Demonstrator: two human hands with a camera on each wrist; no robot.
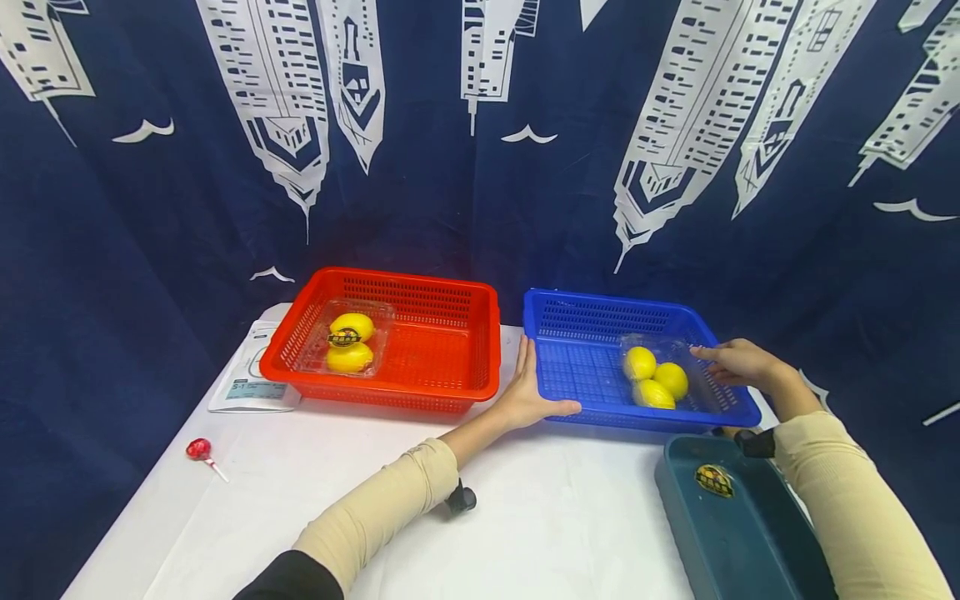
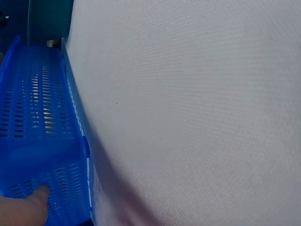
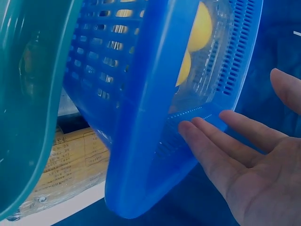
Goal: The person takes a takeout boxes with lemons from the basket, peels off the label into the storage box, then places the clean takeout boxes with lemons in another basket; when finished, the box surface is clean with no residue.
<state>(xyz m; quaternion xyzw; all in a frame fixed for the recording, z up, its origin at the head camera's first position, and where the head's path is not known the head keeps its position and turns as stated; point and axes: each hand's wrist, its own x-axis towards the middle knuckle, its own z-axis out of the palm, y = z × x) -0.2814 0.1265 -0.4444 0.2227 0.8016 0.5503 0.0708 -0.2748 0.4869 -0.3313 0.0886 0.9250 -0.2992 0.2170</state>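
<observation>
Right hand [image 1: 742,364], fingers extended, lay near the lemon pack [image 1: 663,373] while outspread left hand [image 1: 522,402] apparently steadied the blue basket [image 1: 581,364]; lifting presumably required a grip.

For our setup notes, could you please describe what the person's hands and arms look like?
The left hand and right hand wear no gloves. The left sleeve and right sleeve are cream, with a black band of fabric farther up the left arm. A small black device sits at each wrist, left and right.
</observation>
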